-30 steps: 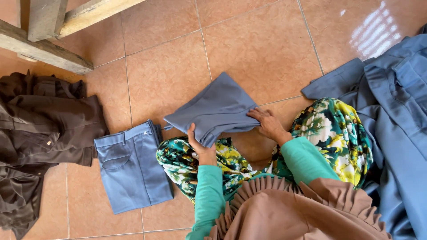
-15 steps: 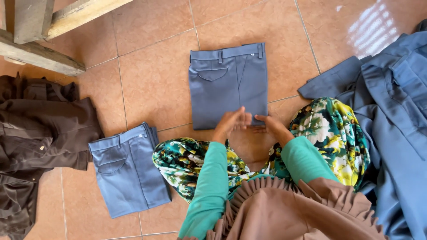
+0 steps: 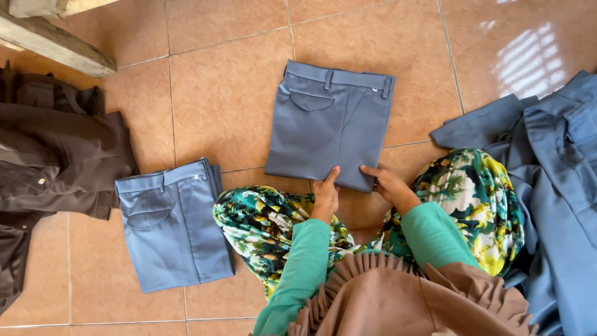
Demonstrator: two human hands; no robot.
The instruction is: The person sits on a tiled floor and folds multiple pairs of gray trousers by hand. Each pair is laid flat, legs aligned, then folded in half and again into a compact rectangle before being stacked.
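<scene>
Surface: tiled floor [image 3: 224, 93], terracotta tiles; everything lies directly on it.
Item in hand: folded grey trousers [image 3: 329, 121], lying flat near the middle of the floor, waistband toward the far side, flap pocket facing up, folded edge toward the person.
Left hand [image 3: 325, 193]: resting on the near edge of the grey trousers; fingers extended and pressed flat on the cloth, not clenched, not gripping a fold.
Right hand [image 3: 388, 183]: on the near right corner of the same trousers; fingers spread and laid down on the fabric, thumb at the edge; pressing, not pinching.
Person: seated on the floor, green sleeves, floral-print cloth [image 3: 472, 199] over the knees, just touching or nearly touching the near edge of the trousers.
Neighbouring item: folded blue trousers [image 3: 174, 227], to the left, apart from the grey pair, slightly skewed.
Left edge of floor: pile of dark brown garments [image 3: 56, 149], unfolded, close to the blue pair.
Right edge of floor: heap of blue-grey garments [image 3: 553, 180], loose, near the person's right knee.
Far left corner: wooden beam [image 3: 53, 43], well apart from the work.
Risk 1 (judgement): the fold could spring open once the palms lift, since the cloth looks stiff and is only pressed.
Risk 2 (judgement): sliding the pair over smooth tile may skew the layers.
Risk 3 (judgement): a knee shifting could catch the near edge and drag it.
</scene>
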